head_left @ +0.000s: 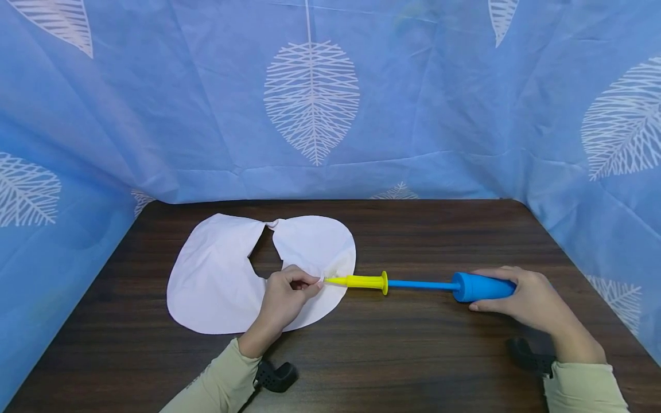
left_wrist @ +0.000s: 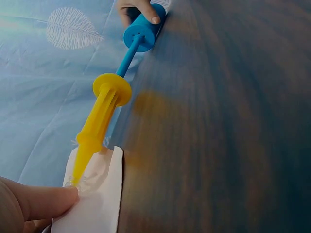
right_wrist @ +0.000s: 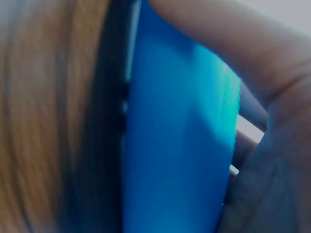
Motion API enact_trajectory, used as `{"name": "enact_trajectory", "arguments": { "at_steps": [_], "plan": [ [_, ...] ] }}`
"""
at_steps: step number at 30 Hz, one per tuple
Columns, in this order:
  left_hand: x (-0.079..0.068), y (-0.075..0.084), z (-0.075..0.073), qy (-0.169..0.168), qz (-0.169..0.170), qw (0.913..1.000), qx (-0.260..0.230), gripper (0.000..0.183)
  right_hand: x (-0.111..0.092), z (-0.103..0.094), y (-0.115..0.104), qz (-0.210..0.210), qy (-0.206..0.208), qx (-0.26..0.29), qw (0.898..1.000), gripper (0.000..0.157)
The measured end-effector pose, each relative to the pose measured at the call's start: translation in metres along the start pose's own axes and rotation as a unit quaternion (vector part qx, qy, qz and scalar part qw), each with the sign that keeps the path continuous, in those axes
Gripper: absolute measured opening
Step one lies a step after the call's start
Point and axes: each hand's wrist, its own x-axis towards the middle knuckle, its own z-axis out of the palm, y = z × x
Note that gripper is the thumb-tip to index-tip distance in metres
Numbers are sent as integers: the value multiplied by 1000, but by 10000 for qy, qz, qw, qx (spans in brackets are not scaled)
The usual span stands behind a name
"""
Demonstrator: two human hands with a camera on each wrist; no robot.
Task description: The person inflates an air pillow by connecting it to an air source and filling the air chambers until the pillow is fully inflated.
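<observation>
"Head view first: what reaches you there?"

"From my distant seat I see a flat white ring [head_left: 212, 281] lying mostly left of centre on a dark wood-grain table [head_left: 403, 355]. The person's left hand [head_left: 284, 295] pinches its near right part, at the tip of a yellow nozzle [head_left: 364, 281]. A blue rod [head_left: 420, 285] runs right to a blue barrel [head_left: 477, 288], which the right hand [head_left: 537, 301] grips. Behind hangs a leaf-patterned blue cloth [head_left: 217, 115]."

"And the left wrist view?"

"The left thumb lies at a clear valve [left_wrist: 69, 180], by the yellow tip; how far in that sits, I can't tell."

"Right wrist view?"

"Blurred: fingers and thumb curled around the barrel."
</observation>
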Motion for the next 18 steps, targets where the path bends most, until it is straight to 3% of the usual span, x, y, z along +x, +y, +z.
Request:
{"name": "enact_trajectory", "arguments": {
  "at_steps": [7,18],
  "plan": [
    [0,-1,0,-18,-24,10000,3,5,-5,-9,16,327,-134,9,9994,82],
    [0,-1,0,-31,-132,9999,39,4,-5,-9,16,217,-107,-108,9996,81]
  ]
}}
